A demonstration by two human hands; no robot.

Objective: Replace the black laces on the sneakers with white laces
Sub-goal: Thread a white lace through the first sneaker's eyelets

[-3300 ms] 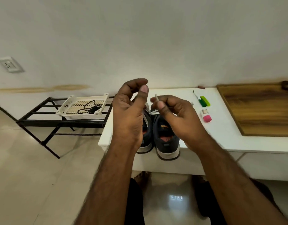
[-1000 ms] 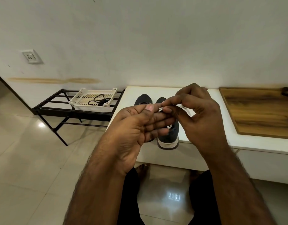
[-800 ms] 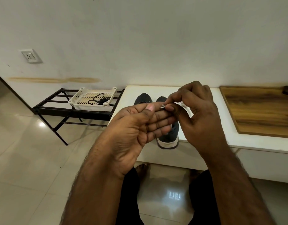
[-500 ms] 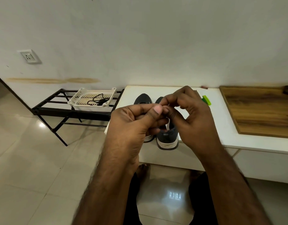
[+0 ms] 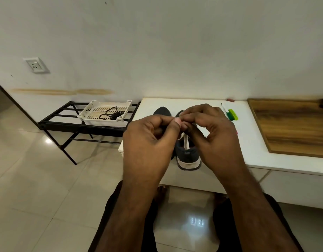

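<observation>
Pinching a white lace [image 5: 185,142] between curled fingertips: left hand [image 5: 149,140], right hand [image 5: 214,135], above two sneakers [image 5: 188,157] on a bench [image 5: 251,146]. Black laces [image 5: 111,114] lie in a basket [image 5: 91,110].

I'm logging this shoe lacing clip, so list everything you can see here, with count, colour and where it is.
sneakers: two, dark with pale soles, side by side at the near edge of the white table, partly behind the hands
white lace: one, white, hanging from the fingers to the right sneaker
black laces: a tangle, black, in the basket
basket: one, white, on the black rack
rack: one, black, left of the table
white table: one, white, against the wall
green object: one, green, far side of the table
wooden board: one, brown, right end of the table
wall socket: one, white, on the wall
left hand: pinches the lace
right hand: pinches the lace
</observation>
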